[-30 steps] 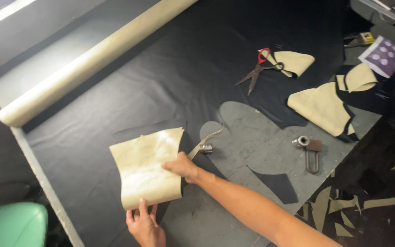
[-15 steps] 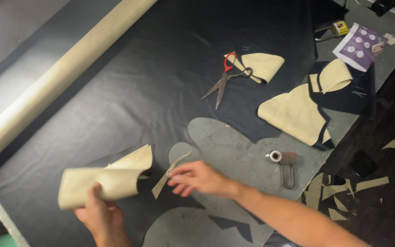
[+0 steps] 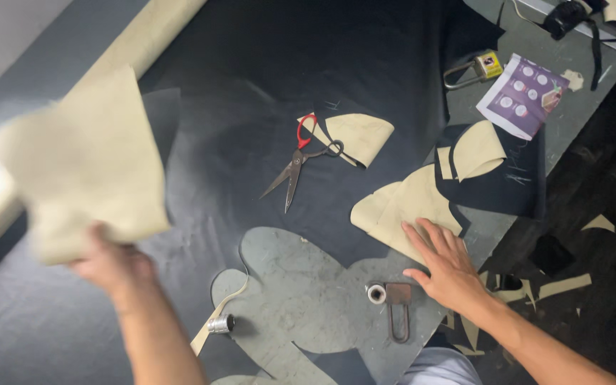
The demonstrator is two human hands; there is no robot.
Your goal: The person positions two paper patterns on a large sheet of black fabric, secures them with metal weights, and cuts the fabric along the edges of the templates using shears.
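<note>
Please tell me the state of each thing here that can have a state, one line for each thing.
left hand: raised, grip closed on the beige pattern piece
beige pattern piece: lifted off the table, blurred
right hand: open, flat on the beige pieces
beige pieces: lying flat
scissors: lying, blades almost closed
padlock: lying on its side, shackle state unclear
black sheet: spread flat, shape cut out

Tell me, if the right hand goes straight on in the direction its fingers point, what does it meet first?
The right hand points up and left, its fingertips already resting on the large cream pattern piece. Beyond that lies black fabric, then probably the red-handled scissors, though the exact line is uncertain.
</note>
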